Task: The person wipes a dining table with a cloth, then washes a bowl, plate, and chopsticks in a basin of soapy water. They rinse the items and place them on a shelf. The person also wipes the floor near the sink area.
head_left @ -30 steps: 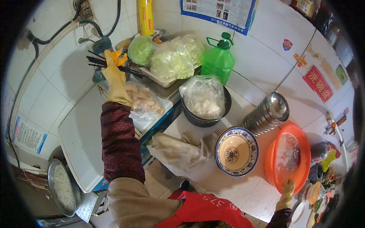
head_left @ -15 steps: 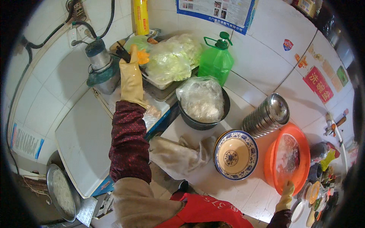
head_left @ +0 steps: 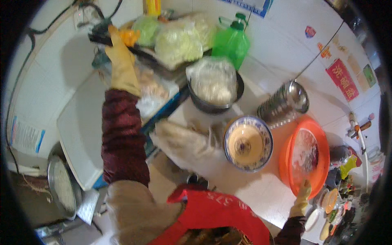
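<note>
My left hand (head_left: 123, 67), in a yellow rubber glove, reaches far out at the upper left. Its fingers close round dark stick-like pieces (head_left: 102, 37), blurred against a dark-topped machine (head_left: 101, 57). A bright orange piece (head_left: 130, 37) shows beside the fingers; its kind is unclear. At the lower right, my gloved right hand (head_left: 301, 199) grips the near rim of an orange basin (head_left: 287, 165). Foamy liquid fills the basin, with something dark in it. Left of the basin stand a blue-patterned bowl (head_left: 248, 142) and a stack of metal bowls (head_left: 281, 103).
Bagged greens (head_left: 178, 45) lie on a tray at the back, beside a green jug (head_left: 232, 45). A black pot (head_left: 215, 107) holds a plastic-wrapped pale mass. A beige cloth (head_left: 183, 141) hangs at the counter's edge; a white lid (head_left: 83, 134) lies left of my arm.
My left hand has moved left, carrying the dark pieces and the orange piece toward the machine. My right hand stays at the basin rim. The whole view has shifted somewhat.
</note>
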`<state>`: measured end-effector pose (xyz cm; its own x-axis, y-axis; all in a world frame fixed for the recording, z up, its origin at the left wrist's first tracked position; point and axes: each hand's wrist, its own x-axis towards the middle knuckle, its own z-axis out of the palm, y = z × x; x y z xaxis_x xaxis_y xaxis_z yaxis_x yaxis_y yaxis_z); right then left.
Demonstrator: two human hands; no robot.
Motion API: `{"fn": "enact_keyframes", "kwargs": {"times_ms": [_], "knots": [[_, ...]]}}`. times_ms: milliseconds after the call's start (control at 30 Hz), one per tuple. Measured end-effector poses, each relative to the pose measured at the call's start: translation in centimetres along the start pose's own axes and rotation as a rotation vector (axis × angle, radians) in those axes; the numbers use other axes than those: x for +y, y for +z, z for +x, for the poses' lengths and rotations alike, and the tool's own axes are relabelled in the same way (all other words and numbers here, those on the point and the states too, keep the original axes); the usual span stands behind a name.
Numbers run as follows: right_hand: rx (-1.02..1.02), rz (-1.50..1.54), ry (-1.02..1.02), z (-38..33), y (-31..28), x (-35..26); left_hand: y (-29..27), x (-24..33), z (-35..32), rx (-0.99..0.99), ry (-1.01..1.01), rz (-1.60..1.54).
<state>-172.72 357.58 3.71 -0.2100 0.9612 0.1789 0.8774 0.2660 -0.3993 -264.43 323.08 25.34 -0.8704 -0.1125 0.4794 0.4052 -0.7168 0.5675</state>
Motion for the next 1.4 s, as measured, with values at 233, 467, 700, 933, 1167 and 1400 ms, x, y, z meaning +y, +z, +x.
{"fn": "enact_keyframes", "kwargs": {"times_ms": [233, 467, 700, 933, 1167, 1400], "knots": [[0.012, 0.697, 0.03, 1.7, -5.1, -12.6, -2.4, 4.2, 1.1, -0.084, -0.035, 0.329], [0.006, 0.551, -0.428, 1.3, -7.0, -32.4, -0.1, 4.8, -0.2, -0.145, -0.116, 0.219], [-0.265, 0.411, -0.44, 0.8, -0.5, -52.7, 1.1, 4.9, 0.3, 0.088, -0.167, 0.309], [-0.226, 0.254, -0.689, -2.1, 12.8, -77.4, -3.3, 4.0, 5.4, 0.004, -0.241, 0.116], [-0.001, 0.088, -0.419, -2.9, 20.7, -90.4, -6.2, 1.0, 9.0, -0.108, -0.4, -0.021], [-0.058, 0.033, -0.53, 3.9, 20.0, -89.9, -7.0, -2.8, 8.2, -0.101, -0.302, 0.11]]}}
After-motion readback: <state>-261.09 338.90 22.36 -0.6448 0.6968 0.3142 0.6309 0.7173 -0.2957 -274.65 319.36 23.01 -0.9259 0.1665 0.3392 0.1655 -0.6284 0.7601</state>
